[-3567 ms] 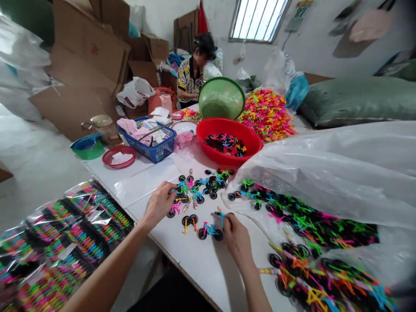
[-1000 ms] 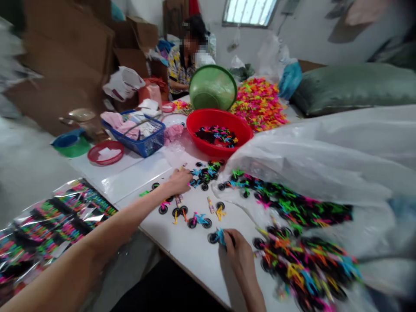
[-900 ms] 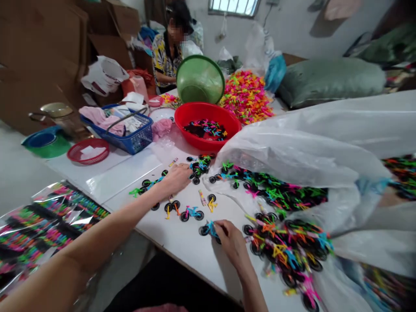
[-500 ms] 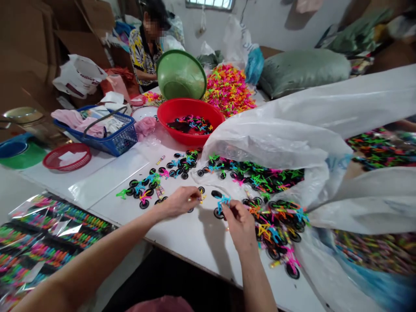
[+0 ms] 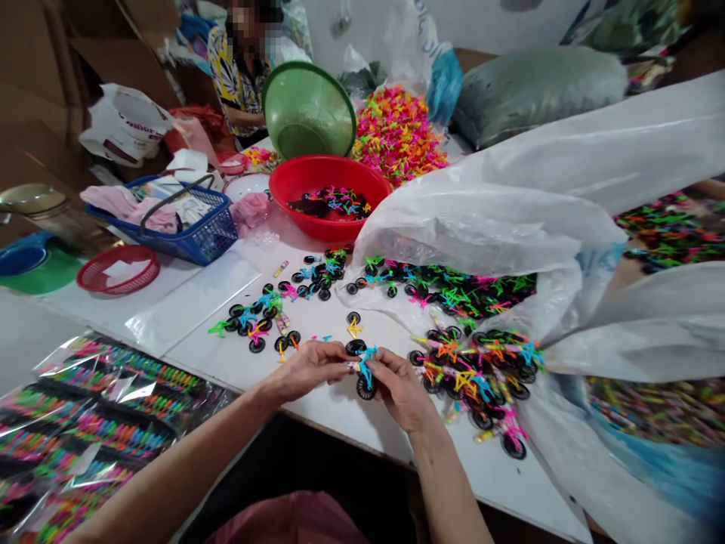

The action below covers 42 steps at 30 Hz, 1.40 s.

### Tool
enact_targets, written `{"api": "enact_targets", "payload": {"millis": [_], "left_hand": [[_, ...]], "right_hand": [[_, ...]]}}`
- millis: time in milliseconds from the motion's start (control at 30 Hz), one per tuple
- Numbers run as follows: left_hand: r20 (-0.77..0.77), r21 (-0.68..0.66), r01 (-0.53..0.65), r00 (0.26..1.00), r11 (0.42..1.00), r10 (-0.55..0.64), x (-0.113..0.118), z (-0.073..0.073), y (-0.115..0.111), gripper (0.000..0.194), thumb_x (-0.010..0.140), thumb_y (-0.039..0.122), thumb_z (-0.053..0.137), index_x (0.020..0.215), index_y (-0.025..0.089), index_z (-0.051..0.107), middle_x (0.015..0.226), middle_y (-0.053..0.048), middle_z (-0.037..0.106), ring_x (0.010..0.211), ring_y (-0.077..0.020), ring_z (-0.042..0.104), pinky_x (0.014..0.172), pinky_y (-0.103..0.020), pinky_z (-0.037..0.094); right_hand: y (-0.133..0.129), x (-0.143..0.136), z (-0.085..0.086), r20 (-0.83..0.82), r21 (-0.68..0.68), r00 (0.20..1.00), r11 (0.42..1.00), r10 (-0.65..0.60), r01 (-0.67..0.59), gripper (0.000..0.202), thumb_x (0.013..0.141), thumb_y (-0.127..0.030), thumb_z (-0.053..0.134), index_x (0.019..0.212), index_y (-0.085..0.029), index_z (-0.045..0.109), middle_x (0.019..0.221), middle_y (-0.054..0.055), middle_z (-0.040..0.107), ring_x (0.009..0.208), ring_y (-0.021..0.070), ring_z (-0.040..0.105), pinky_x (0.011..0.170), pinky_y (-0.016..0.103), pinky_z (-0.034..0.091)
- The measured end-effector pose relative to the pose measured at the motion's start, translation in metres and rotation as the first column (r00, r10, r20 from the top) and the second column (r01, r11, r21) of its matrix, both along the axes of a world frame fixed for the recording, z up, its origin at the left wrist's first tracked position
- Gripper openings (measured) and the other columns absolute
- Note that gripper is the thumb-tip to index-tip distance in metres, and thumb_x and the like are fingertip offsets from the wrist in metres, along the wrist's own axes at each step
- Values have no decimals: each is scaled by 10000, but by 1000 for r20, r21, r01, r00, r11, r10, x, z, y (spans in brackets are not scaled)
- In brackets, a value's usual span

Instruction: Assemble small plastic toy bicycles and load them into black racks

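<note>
My right hand (image 5: 401, 389) pinches a small toy bicycle with a light-blue frame (image 5: 367, 369) and black wheels, held upright just above the white table. My left hand (image 5: 311, 372) is closed beside it, its fingertips at the bicycle's frame, pinching a small pale printed piece (image 5: 353, 366) that is mostly hidden. Just beyond the hands lies a yellow toy bicycle part (image 5: 354, 326) with one black wheel. To the right of my right hand is a heap of colourful toy bicycles (image 5: 470, 378) mixed with small printed tubes. More toy bicycles (image 5: 249, 317) lie to the left.
A red basin (image 5: 328, 227) holds more bicycle parts, with a green basin (image 5: 309, 113) tilted behind it. Large clear plastic bags (image 5: 481, 219) spread over the right side. A blue basket (image 5: 209, 234) and red tray (image 5: 118, 279) stand left. A co-worker (image 5: 241, 75) sits at the back.
My left hand has come right and my right hand slightly left, so they meet at the blue bicycle. The yellow bicycle part is now uncovered. The view has tilted down a little.
</note>
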<state>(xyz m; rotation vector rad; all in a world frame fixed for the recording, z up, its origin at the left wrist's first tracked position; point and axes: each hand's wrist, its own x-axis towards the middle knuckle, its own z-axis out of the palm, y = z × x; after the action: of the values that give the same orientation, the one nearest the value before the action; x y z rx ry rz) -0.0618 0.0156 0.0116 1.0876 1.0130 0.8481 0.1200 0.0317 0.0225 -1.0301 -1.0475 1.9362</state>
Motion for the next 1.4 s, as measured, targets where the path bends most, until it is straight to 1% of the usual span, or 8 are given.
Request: {"api": "enact_targets", "payload": {"millis": [100,367,600,700,800,1033,1200,1400], "left_hand": [[1,37,-65,998,997,65,2,-7,-7,315,763,394,632,896,112,678,586,11,505,534,-73,416,503,-194,317],[-317,221,-166,920,961,232,7,-21,-32,249,813,350,558,973,193,665,934,-43,652,882,-184,572,800,-276,431],[-342,283,-24,931,959,124,5,-15,-31,210,833,319,528,897,178,670,841,-38,627,807,-156,567,743,-251,444],[-371,334,9,921,942,123,6,-10,-33,191,825,269,531,896,169,677,824,-44,624,787,-149,566,724,-245,440],[-380,356,-90,895,930,232,13,-14,-40,199,828,242,520,929,165,673,851,-51,631,804,-152,572,740,-251,435],[-343,130,-355,860,926,378,35,-21,-45,212,816,281,534,910,144,665,831,-40,664,779,-164,575,725,-263,432],[-254,108,-312,909,944,330,29,-12,-43,224,815,298,547,933,148,665,831,-33,658,776,-157,558,717,-255,419],[-152,144,-266,946,953,287,16,-22,-45,285,815,391,564,912,136,646,790,-36,610,731,-136,526,675,-238,401]], "right_hand": [[-5,-4,-8,-18,-7,998,998,-59,59,240,683,-373,705,695,-172,574,571,-49,488,475,55,371,412,173,286],[-23,-19,-23,151,162,963,966,-225,200,250,709,-382,652,645,-175,528,501,-64,455,463,63,366,452,187,311],[-33,-12,-27,-46,-75,992,991,-117,113,319,650,-457,692,718,-178,553,607,-32,523,502,78,418,510,210,365],[-34,-9,-27,99,54,985,989,-143,139,288,679,-432,675,684,-174,548,565,-41,501,493,81,405,492,205,332],[-34,-12,-28,323,249,925,961,-201,122,259,735,-422,611,671,-178,555,537,-47,479,499,96,405,488,212,322],[-32,-15,-22,581,499,736,866,-348,16,237,790,-403,536,712,-184,585,590,-18,558,520,121,451,532,232,355],[-24,-10,-30,413,352,880,932,-233,82,257,753,-430,595,740,-174,617,617,-8,574,570,131,476,544,237,379],[-23,-8,-28,145,63,986,996,-76,68,273,661,-425,700,740,-169,643,650,4,590,572,117,482,538,237,393]]}}
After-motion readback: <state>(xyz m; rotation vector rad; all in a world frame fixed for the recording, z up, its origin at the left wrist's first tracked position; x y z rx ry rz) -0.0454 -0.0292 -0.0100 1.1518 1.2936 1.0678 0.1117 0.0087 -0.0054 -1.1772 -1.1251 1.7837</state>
